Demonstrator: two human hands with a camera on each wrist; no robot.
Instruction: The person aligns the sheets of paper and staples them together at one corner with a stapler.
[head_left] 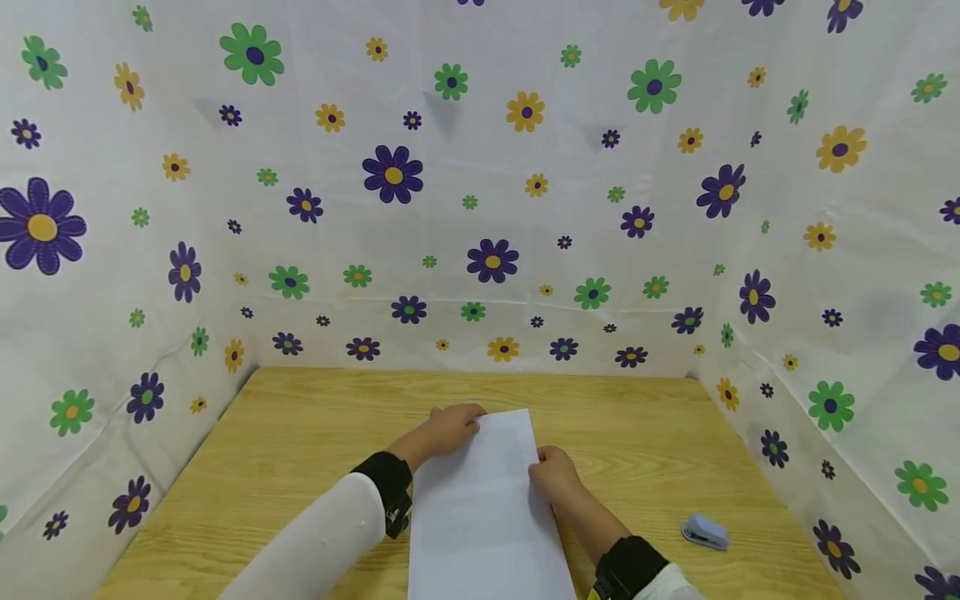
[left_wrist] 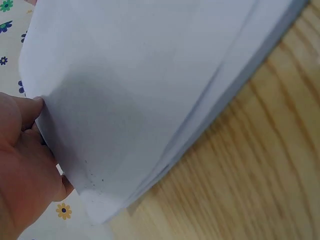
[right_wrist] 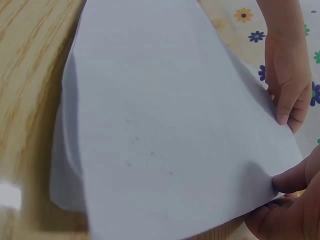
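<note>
White paper sheets (head_left: pixel 480 508) lie lengthwise before me, layered, with their far end lifted off the table. At the far left corner my left hand (head_left: pixel 453 427) pinches the edge, its thumb on the top face in the left wrist view. Along the right edge, nearer to me, my right hand (head_left: pixel 557 477) grips the sheets between thumb and fingers. The right wrist view shows the upper sheets (right_wrist: pixel 150 110) bowed apart from a lower layer (right_wrist: pixel 67 185), with a few small dark specks on top. How many sheets there are, I cannot tell.
A light blue stapler (head_left: pixel 705 531) rests on the wooden table (head_left: pixel 637 425), to the right of my right hand. Flower-printed white sheeting (head_left: pixel 337 225) encloses the table at the back and both sides. Black bands (head_left: pixel 390 492) circle both wrists.
</note>
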